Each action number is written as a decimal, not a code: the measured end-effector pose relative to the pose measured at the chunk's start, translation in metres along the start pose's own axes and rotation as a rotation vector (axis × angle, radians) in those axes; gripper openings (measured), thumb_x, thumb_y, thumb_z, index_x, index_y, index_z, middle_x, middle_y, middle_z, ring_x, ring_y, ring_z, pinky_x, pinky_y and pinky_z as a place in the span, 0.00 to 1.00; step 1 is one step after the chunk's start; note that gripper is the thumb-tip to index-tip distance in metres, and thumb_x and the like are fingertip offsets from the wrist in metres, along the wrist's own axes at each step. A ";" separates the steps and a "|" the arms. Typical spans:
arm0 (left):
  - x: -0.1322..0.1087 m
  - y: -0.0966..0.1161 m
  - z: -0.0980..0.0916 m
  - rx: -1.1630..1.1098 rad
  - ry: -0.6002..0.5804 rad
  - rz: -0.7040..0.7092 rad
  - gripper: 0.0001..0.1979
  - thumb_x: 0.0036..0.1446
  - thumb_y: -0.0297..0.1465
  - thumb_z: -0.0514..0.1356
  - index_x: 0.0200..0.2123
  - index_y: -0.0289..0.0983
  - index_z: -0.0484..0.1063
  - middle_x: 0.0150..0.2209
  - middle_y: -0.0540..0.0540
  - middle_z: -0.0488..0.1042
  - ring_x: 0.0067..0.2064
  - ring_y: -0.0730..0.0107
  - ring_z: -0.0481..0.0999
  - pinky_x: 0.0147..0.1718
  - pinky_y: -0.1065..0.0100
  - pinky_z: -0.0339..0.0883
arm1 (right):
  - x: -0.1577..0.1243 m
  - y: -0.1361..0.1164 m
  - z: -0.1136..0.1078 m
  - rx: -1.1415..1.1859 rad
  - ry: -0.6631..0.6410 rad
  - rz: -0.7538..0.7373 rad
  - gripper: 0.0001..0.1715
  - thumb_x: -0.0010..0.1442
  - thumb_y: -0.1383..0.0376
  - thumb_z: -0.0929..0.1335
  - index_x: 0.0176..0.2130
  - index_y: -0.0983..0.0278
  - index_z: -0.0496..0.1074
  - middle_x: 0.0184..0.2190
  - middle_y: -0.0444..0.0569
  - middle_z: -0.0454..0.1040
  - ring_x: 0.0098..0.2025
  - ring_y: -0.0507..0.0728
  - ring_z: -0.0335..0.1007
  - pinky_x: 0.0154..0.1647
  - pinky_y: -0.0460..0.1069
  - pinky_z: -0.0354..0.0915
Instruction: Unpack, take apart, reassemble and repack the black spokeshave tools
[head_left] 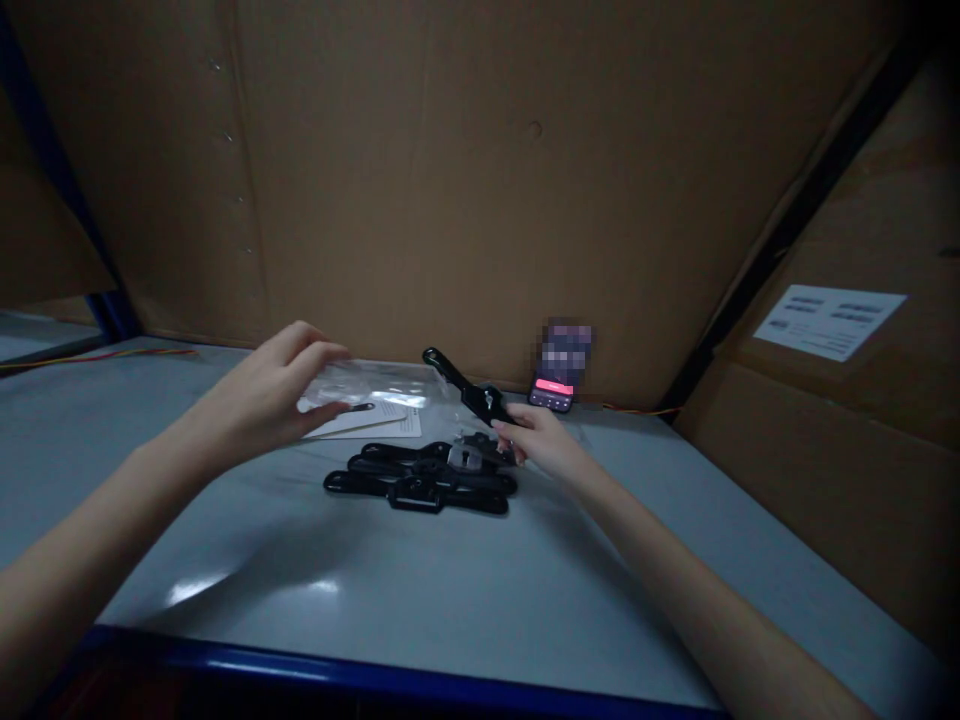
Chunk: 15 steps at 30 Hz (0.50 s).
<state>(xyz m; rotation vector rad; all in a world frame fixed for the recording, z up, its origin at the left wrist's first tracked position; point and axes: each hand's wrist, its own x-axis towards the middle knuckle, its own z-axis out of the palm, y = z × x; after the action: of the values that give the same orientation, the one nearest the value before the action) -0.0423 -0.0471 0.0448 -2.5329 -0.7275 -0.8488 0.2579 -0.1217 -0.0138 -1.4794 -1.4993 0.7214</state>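
Right hand gripping a black hand tool, left hand on a clear plastic bag.

Right hand closed on the tool's lower end; tool is off the table, tilted, far end up and left, beside the bag's right end. Left hand has the bag's left end, thumb below and fingers above, gap between them; exact grip on the film hard to tell. More black tools piled flat on the table, below the bag and between the forearms. White papers lie behind the pile, partly seen through the bag. Phone leans on the cardboard wall just beyond the right hand.
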 end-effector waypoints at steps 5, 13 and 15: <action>0.008 0.038 0.020 0.247 0.120 0.436 0.03 0.56 0.26 0.55 0.35 0.36 0.67 0.33 0.45 0.71 0.34 0.67 0.69 0.35 0.65 0.63 | -0.012 -0.019 -0.001 -0.088 -0.090 -0.186 0.11 0.55 0.70 0.60 0.35 0.66 0.71 0.26 0.44 0.69 0.23 0.49 0.63 0.24 0.45 0.60; 0.020 0.067 0.053 0.296 0.330 0.365 0.03 0.55 0.23 0.55 0.33 0.34 0.68 0.47 0.39 0.71 0.48 0.58 0.67 0.47 0.58 0.62 | -0.035 -0.043 0.002 -0.460 0.068 -0.473 0.16 0.56 0.70 0.63 0.44 0.63 0.73 0.37 0.50 0.76 0.37 0.56 0.71 0.37 0.49 0.63; 0.023 0.070 0.058 0.250 0.261 0.316 0.03 0.55 0.24 0.54 0.31 0.32 0.68 0.50 0.35 0.69 0.51 0.56 0.66 0.50 0.57 0.60 | -0.037 -0.045 0.002 -0.487 0.112 -0.483 0.15 0.56 0.68 0.65 0.44 0.61 0.73 0.36 0.49 0.76 0.36 0.55 0.70 0.35 0.49 0.62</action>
<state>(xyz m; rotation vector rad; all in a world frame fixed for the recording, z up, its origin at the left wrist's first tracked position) 0.0398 -0.0662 0.0039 -2.1828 -0.3168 -0.8921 0.2318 -0.1631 0.0178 -1.3799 -1.9301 -0.0208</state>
